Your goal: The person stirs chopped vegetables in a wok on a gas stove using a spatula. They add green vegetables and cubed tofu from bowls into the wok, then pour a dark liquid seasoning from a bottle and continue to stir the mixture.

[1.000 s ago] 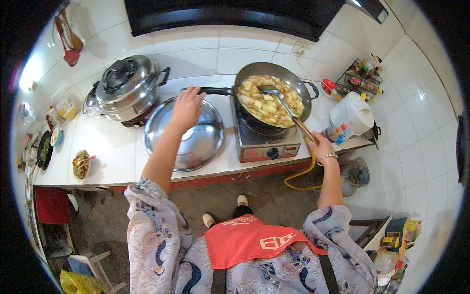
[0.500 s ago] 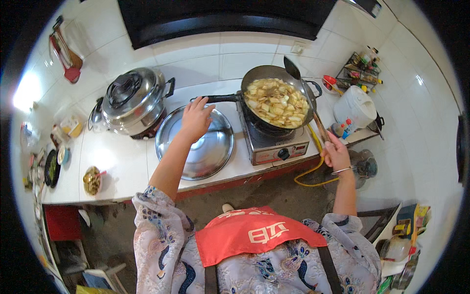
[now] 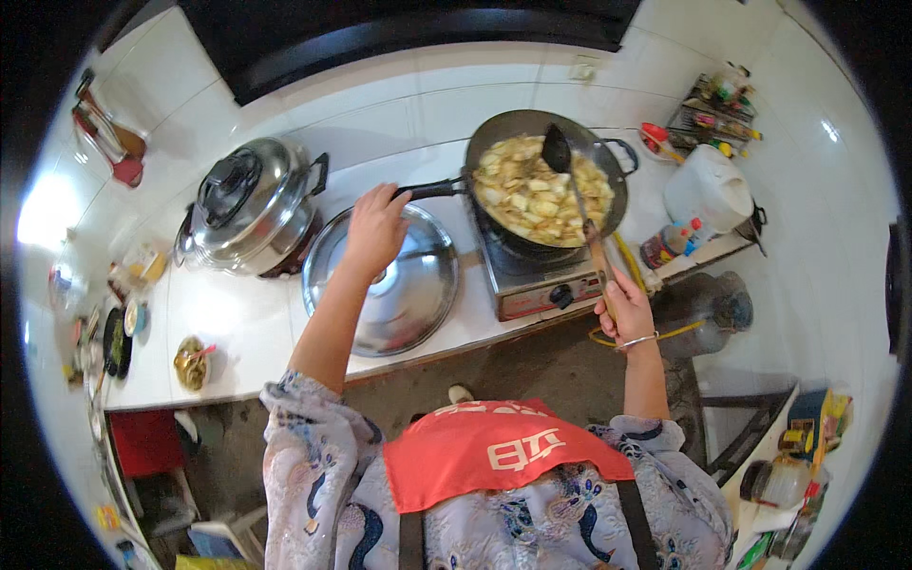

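Hidden ends and cropped edges around the wok

The left hand covers the end of the wok's black handle, so whether it grips or merely touches cannot be told. The left forearm hides part of the metal lid. The right hand conceals the lower end of the wok turner, whose black head blocks some pale chunks; whether it touches them is unclear. The stove's burner is out of sight beneath the wok. Bottles in the wire rack blur together. The top edge crops the range hood; the bottom edge crops a yellow bag.
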`<action>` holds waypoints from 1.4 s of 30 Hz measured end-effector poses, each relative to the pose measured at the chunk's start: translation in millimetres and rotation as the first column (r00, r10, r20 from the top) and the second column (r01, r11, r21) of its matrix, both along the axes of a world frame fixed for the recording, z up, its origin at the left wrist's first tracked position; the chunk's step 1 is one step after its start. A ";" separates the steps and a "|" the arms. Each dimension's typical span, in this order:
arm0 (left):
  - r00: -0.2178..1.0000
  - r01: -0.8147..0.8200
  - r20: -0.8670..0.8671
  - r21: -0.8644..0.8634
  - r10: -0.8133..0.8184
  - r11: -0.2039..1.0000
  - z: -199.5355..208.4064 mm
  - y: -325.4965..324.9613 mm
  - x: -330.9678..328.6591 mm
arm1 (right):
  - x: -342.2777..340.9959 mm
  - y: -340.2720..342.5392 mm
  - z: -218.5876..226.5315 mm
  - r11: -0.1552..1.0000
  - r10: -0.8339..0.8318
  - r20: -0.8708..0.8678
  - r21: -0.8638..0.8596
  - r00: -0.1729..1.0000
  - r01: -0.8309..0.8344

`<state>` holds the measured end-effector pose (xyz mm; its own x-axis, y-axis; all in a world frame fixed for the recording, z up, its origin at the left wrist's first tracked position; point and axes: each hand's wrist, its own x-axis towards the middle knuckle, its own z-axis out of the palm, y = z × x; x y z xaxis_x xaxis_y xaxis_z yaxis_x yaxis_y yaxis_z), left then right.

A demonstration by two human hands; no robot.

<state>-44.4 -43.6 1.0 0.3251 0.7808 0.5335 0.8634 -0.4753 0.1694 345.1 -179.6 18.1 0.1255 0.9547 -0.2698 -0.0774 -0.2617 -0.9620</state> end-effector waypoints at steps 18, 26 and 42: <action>0.705 -0.466 0.554 -0.109 0.443 0.878 -57.1 -155.8 -177.8 | -156.4 23.5 -26.2 0.892 0.451 -0.553 0.252 0.700 -0.375; 0.071 -0.669 0.696 -0.498 0.714 0.552 -145.7 -324.2 -392.0 | -340.1 -12.1 -34.4 0.775 0.558 -0.594 0.124 0.580 -0.619; -0.714 -0.013 0.490 -0.723 0.500 0.691 -206.6 -316.5 -557.2 | -578.6 -87.9 0.7 0.574 0.693 -0.549 0.026 0.468 -0.818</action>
<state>-601.6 -360.0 -205.7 -0.6155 0.4233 -0.6648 -0.7291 0.0145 0.6842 -233.5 -267.5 18.8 -0.8124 0.5173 -0.2690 -0.1427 -0.6238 -0.7685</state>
